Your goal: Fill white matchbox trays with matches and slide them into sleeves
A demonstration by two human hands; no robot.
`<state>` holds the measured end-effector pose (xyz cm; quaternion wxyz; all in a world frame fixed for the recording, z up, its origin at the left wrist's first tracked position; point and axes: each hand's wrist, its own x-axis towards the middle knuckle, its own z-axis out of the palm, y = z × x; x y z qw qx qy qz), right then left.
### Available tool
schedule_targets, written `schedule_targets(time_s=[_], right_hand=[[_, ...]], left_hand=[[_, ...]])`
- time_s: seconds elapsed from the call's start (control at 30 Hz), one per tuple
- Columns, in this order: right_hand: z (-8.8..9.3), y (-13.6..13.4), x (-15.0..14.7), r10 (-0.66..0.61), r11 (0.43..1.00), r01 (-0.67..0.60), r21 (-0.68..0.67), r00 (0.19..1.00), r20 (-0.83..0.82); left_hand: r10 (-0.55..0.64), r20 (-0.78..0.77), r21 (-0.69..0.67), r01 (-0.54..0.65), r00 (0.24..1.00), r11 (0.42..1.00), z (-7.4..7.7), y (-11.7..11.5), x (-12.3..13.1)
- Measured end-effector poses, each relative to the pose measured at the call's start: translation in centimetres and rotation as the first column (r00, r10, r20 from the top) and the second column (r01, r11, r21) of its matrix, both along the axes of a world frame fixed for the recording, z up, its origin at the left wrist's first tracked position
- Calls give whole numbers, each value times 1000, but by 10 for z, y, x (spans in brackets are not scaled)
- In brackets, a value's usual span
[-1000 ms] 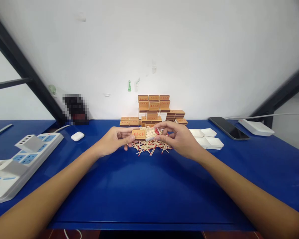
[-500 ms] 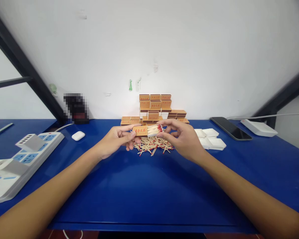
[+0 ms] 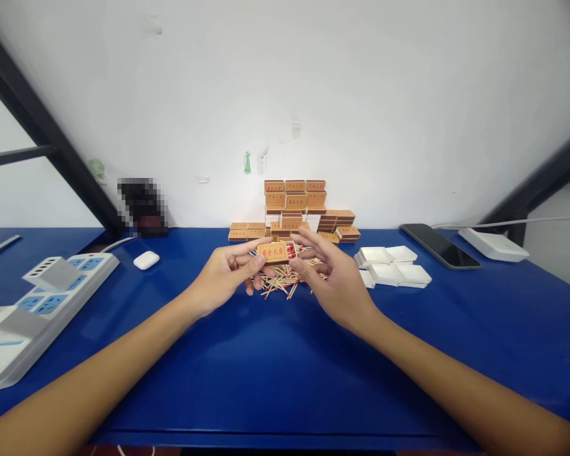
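Note:
Between thumb and fingers, my left hand (image 3: pixel 232 269) holds a matchbox (image 3: pixel 273 253), its orange label with red characters facing me. At the box's right end a short stretch of the white tray sticks out, with red match heads showing in it. My right hand (image 3: pixel 330 272) is at that end, thumb and fingertips around the tray's edge. Beneath both hands lies a heap of loose matches (image 3: pixel 285 278), partly hidden by them. Behind it rises a stack of matchboxes (image 3: pixel 295 201). White empty trays (image 3: pixel 389 272) are piled to the right of my right hand.
On the blue table (image 3: pixel 275 373), a power strip (image 3: pixel 76 304) with plugs stands at left, near a white earphone case (image 3: pixel 146 259). A phone (image 3: pixel 439 246) and a white box-shaped device (image 3: pixel 494 245) lie at right. A white wall (image 3: pixel 384 114) closes off the back.
The tray of matches has slid left into the matchbox sleeve, so only its end shows. My right hand has moved left with it, while my left hand keeps holding the sleeve.

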<state>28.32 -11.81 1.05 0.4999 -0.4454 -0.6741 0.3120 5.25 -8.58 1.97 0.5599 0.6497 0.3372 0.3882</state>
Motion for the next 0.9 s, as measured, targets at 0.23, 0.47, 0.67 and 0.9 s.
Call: schedule_targets(time_s=[0.23,0.47,0.67,0.9], right_hand=[[-2,-23,-15,231,973,-223,-63,956,182],[-3,-25,-16,260,964,-247,-97,950,170],[-8,-18,-10,215,976,-210,-48,942,259],[-1,-2,5,-42,964,-77,254,901,432]], left_hand=[[47,33,3,-47,998,999,-7,-4,5],[48,29,11,-49,998,999,-9,-5,6],[87,-68,95,-80,994,992,-10,10,-4],[484,-347,435,-320,803,842,-12,79,-55]])
